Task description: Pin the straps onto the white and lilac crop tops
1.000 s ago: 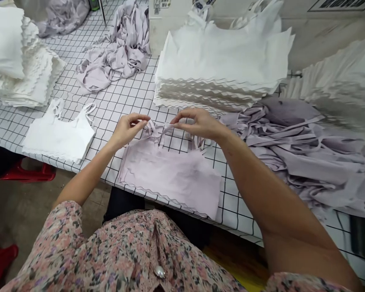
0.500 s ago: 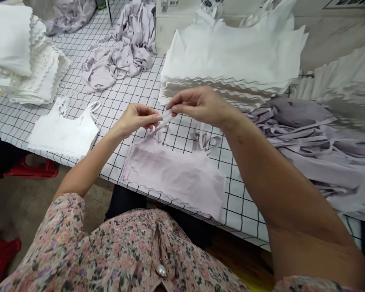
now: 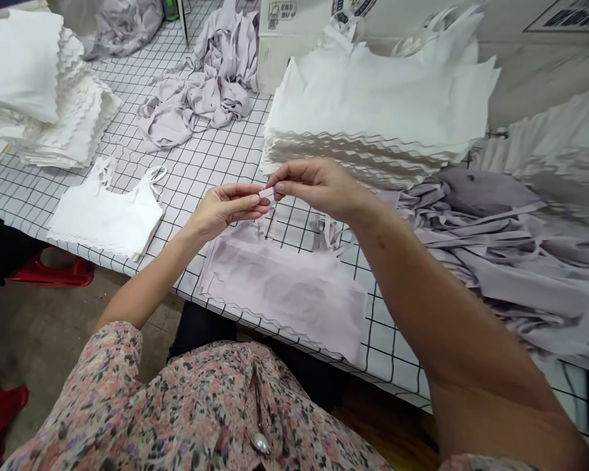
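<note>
A pale lilac camisole top (image 3: pixel 285 288) lies flat on the gridded table (image 3: pixel 216 157) right in front of me, its scalloped hem toward me. My left hand (image 3: pixel 226 210) and my right hand (image 3: pixel 319 186) meet just above its upper left corner. Both pinch the same thin lilac strap (image 3: pixel 266 194) between thumb and fingers, holding it lifted off the cloth. The top's other strap (image 3: pixel 331 232) lies loose on the table under my right wrist.
A white camisole (image 3: pixel 105 219) lies at the left near the table edge. Tall stacks of white pieces stand at far left (image 3: pixel 39 98) and back centre (image 3: pixel 383 111). Heaps of lilac garments sit at the right (image 3: pixel 520 261) and back (image 3: pixel 206 98). A cardboard box (image 3: pixel 304 26) stands behind.
Both hands rose from the strap ends on the table and came together, now pinching one strap between them. The view shifted slightly.
</note>
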A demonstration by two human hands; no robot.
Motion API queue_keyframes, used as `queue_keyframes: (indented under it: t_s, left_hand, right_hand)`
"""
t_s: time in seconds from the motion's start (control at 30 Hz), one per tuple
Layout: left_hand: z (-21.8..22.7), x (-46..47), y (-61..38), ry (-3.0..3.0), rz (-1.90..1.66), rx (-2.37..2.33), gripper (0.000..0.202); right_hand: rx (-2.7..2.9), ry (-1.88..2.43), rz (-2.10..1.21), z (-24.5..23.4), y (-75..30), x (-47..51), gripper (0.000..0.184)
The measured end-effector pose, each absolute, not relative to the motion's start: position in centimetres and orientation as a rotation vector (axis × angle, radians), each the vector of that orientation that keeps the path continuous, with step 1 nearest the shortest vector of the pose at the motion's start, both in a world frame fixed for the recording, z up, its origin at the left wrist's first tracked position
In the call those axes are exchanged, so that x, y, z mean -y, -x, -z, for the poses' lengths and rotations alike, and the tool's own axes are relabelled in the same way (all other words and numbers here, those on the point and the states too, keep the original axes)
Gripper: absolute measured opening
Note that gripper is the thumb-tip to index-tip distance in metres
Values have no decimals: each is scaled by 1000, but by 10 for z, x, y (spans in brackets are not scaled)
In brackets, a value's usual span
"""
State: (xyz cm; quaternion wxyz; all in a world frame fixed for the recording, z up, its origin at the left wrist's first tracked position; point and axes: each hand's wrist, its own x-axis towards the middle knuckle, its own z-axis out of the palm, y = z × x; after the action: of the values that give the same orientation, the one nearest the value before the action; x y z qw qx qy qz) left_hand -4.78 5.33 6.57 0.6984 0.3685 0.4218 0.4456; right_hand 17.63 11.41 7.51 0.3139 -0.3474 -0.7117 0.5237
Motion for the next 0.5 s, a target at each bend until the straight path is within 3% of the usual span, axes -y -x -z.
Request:
queue_keyframes:
  t_s: [0.23, 0.5]
  left_hand:
    - [-61, -51, 35, -753, -1002, -919, 10]
    - [-59, -48, 28, -742, -999, -996, 12]
  right_hand:
    - [1848, 975, -1443, -70, -170, -104, 1]
    - [1920, 1022, -1240, -67, -169, -100, 10]
